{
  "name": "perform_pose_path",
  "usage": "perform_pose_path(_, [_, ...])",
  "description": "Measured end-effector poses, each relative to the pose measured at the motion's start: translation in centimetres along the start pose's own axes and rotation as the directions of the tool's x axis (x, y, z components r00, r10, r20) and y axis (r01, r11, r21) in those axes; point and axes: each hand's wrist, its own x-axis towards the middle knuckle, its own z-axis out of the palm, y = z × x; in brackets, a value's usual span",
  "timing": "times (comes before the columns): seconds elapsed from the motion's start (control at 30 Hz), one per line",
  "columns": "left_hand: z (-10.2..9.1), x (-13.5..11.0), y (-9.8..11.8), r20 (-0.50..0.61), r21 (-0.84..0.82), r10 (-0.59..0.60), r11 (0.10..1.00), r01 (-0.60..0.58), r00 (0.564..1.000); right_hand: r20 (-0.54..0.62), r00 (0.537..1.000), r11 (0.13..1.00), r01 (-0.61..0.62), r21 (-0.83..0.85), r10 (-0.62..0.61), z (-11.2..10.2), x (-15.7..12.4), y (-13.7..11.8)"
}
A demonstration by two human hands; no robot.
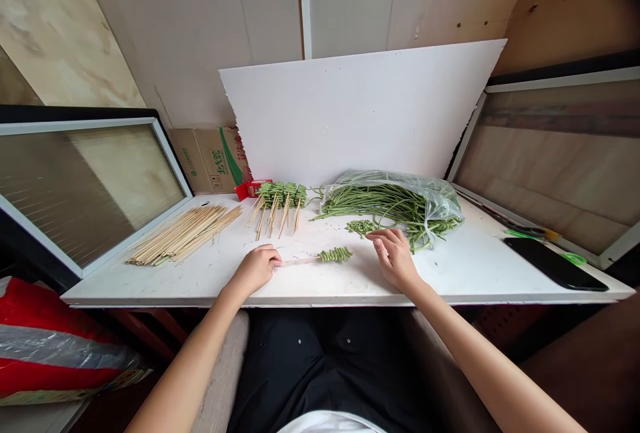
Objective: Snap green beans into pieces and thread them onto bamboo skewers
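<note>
My left hand (257,269) is closed on the bare end of a bamboo skewer (300,260), low over the white tabletop. At the skewer's right end is a folded green bean (336,254), threaded in tight zigzag loops. My right hand (395,258) hovers to the right of it, thumb and fingers apart, with nothing visible between them. Just beyond its fingertips lies a small pile of bean trimmings (362,226). Farther back, long green beans (370,201) fill a clear plastic bag (443,198), some spilling from its front.
Finished bean skewers (285,194) are stacked at the back, sticks facing me. Loose bamboo skewers (183,234) lie on the left. A black phone (555,263) and a green-handled tool (573,258) are at the right edge. A white board (360,113) stands behind; a cardboard box (213,160) is back left.
</note>
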Motion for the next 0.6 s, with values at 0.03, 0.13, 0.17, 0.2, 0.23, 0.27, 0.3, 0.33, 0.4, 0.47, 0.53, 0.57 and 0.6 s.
perform_pose_path(0.03, [-0.2, 0.0, -0.1, -0.029, 0.001, 0.001, 1.0, -0.001, 1.0, 0.001, 1.0, 1.0, -0.001, 0.005, 0.001, 0.0, 0.0, 0.0])
perform_pose_path(0.13, [-1.2, 0.1, -0.4, -0.119, 0.011, -0.007, 1.0, 0.009, 0.993, 0.011, 1.0, 1.0, 0.002, 0.012, -0.002, 0.0, 0.1, 0.1])
perform_pose_path(0.17, [-1.6, 0.1, -0.5, -0.145, 0.019, -0.016, 1.0, 0.019, 0.989, 0.01, 1.0, 1.0, 0.002, 0.015, -0.002, 0.0, 0.2, 0.1])
perform_pose_path(0.2, [-2.1, 0.1, -0.7, -0.169, 0.028, -0.025, 0.999, 0.03, 0.985, 0.007, 1.0, 1.0, 0.003, 0.019, -0.003, 0.0, 0.2, 0.1])
perform_pose_path(0.23, [-2.5, 0.1, -0.9, -0.191, 0.036, -0.034, 0.998, 0.042, 0.981, 0.004, 1.0, 1.0, 0.003, 0.025, -0.003, 0.0, 0.2, 0.2])
perform_pose_path(0.27, [-3.0, 0.1, -1.1, -0.209, 0.043, -0.042, 0.998, 0.052, 0.977, 0.003, 1.0, 1.0, 0.004, 0.031, -0.004, 0.1, 0.2, 0.2])
perform_pose_path(0.3, [-3.4, 0.1, -1.2, -0.226, 0.05, -0.048, 0.997, 0.061, 0.973, 0.003, 1.0, 0.999, 0.004, 0.036, -0.005, 0.1, 0.2, 0.3])
perform_pose_path(0.33, [-3.9, 0.1, -1.4, -0.242, 0.057, -0.055, 0.996, 0.071, 0.969, 0.005, 1.0, 0.999, 0.005, 0.04, -0.005, 0.2, 0.2, 0.4])
perform_pose_path(0.4, [-4.8, 0.1, -1.9, -0.268, 0.077, -0.072, 0.992, 0.096, 0.961, 0.012, 1.0, 0.999, 0.005, 0.042, -0.005, 0.3, 0.2, 0.5])
perform_pose_path(0.47, [-5.7, 0.3, -2.3, -0.291, 0.107, -0.097, 0.985, 0.133, 0.952, 0.021, 1.0, 0.999, 0.003, 0.037, -0.003, 0.3, 0.2, 0.6])
perform_pose_path(0.53, [-6.6, 0.6, -2.9, -0.308, 0.146, -0.127, 0.973, 0.179, 0.943, 0.03, 1.0, 1.0, 0.004, 0.03, -0.005, 0.4, 0.2, 0.7])
perform_pose_path(0.57, [-7.1, 0.8, -3.2, -0.316, 0.169, -0.146, 0.964, 0.207, 0.937, 0.034, 0.999, 1.0, 0.008, 0.029, -0.009, 0.4, 0.2, 0.8])
perform_pose_path(0.6, [-7.6, 1.1, -3.6, -0.319, 0.191, -0.168, 0.952, 0.237, 0.933, 0.038, 0.999, 1.0, 0.014, 0.028, -0.015, 0.5, 0.2, 0.8])
